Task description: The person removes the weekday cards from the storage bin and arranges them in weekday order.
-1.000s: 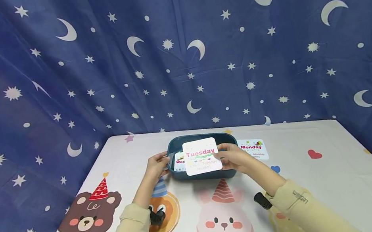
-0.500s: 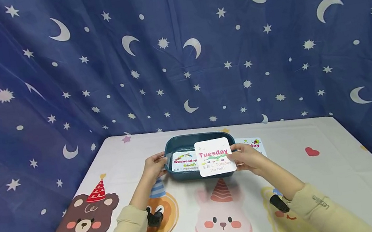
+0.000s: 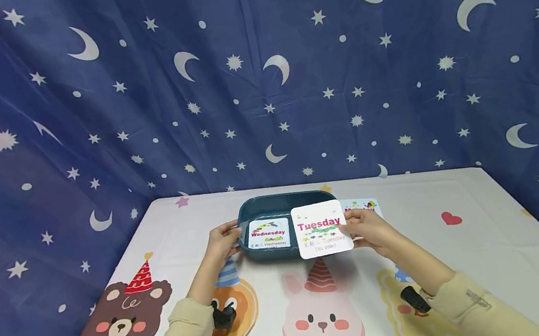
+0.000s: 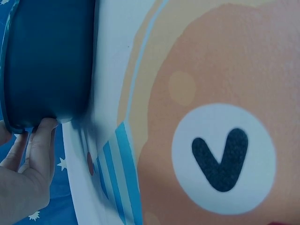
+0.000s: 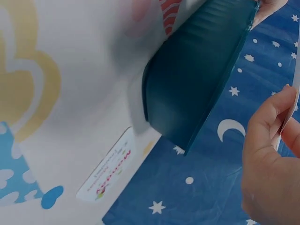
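The left hand (image 3: 222, 242) grips the left end of the tray (image 3: 272, 255). The right hand (image 3: 370, 229) pinches the Tuesday card (image 3: 320, 230) by its right edge, clear of the tray (the head view shows it overlapping the tray's right half). The Wednesday card (image 3: 269, 233) lies inside, at left. The Monday card (image 3: 363, 204) lies on the worktop (image 3: 490, 245) near the right end.

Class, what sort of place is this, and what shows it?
Probably a children's play or learning corner, though the wider room is out of view: a star-and-moon curtain hangs behind a cartoon-printed tablecloth, and the right hand holds a Tuesday card.
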Action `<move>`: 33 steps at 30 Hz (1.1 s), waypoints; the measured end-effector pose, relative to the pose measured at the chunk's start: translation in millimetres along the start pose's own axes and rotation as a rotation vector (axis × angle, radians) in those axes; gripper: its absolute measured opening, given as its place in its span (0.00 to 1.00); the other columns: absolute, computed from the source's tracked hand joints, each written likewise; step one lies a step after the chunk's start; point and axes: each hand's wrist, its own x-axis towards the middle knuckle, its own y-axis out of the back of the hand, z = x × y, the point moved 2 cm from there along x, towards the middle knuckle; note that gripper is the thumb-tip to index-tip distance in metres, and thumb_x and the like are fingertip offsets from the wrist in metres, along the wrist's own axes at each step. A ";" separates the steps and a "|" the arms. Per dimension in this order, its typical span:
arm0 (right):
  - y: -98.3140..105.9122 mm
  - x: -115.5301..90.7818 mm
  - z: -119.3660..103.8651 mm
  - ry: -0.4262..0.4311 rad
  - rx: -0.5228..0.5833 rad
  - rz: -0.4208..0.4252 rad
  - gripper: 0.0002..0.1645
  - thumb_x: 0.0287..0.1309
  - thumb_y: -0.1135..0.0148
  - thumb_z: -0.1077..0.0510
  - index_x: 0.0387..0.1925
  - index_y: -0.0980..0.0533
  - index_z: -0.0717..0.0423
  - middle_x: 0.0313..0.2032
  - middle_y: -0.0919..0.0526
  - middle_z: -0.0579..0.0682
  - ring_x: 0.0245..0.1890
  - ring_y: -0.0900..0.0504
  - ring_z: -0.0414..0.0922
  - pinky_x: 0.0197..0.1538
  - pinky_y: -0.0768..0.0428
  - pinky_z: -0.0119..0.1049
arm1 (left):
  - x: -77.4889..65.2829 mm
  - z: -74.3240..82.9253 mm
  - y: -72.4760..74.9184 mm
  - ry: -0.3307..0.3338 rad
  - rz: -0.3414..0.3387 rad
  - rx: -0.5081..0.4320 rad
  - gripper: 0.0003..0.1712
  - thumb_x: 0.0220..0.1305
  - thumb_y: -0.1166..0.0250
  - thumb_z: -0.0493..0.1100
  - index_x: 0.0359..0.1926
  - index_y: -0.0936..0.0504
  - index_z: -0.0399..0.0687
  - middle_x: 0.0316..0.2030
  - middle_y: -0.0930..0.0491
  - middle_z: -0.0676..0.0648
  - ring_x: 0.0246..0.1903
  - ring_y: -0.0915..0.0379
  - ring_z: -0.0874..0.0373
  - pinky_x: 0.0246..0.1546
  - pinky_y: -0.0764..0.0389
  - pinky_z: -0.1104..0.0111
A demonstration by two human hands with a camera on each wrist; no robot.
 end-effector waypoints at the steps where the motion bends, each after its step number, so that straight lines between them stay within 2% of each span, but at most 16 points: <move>1: 2.2 -0.7 0.9 -0.001 -0.002 0.001 0.17 0.62 0.46 0.65 0.50 0.34 0.70 0.29 0.19 0.40 0.27 0.21 0.37 0.31 0.20 0.29 | -0.4 0.0 0.0 -0.004 -0.002 -0.001 0.23 0.68 0.47 0.36 0.63 0.32 0.36 0.57 0.28 0.32 0.41 0.23 0.55 0.39 0.15 0.66; 6: 16.0 -6.2 3.6 -0.001 -0.019 0.017 0.21 0.62 0.46 0.64 0.54 0.36 0.71 0.29 0.19 0.39 0.28 0.22 0.37 0.32 0.20 0.29 | -0.5 -0.4 -0.8 -0.005 -0.008 -0.004 0.23 0.69 0.47 0.36 0.63 0.33 0.36 0.56 0.28 0.32 0.45 0.23 0.50 0.39 0.15 0.66; 14: 42.6 -15.4 12.2 -0.012 -0.029 0.038 0.25 0.64 0.46 0.62 0.57 0.39 0.72 0.29 0.19 0.38 0.29 0.22 0.37 0.32 0.20 0.29 | -0.2 -0.3 -0.9 0.009 0.003 -0.001 0.23 0.68 0.46 0.37 0.63 0.32 0.38 0.56 0.28 0.33 0.43 0.23 0.52 0.37 0.15 0.68; 26: 71.0 -25.1 27.3 -0.026 -0.057 0.076 0.20 0.63 0.45 0.62 0.52 0.36 0.70 0.28 0.21 0.38 0.28 0.22 0.37 0.31 0.21 0.28 | -0.6 -0.7 1.4 0.003 0.002 0.012 0.23 0.69 0.46 0.37 0.63 0.31 0.39 0.55 0.27 0.34 0.43 0.23 0.53 0.36 0.16 0.70; 33: 88.5 -33.7 41.9 -0.031 -0.080 0.076 0.20 0.64 0.46 0.61 0.52 0.36 0.71 0.27 0.20 0.37 0.28 0.22 0.36 0.31 0.21 0.29 | -0.1 -1.6 1.6 -0.001 -0.006 0.006 0.23 0.68 0.46 0.37 0.63 0.31 0.39 0.55 0.27 0.34 0.39 0.23 0.56 0.34 0.16 0.71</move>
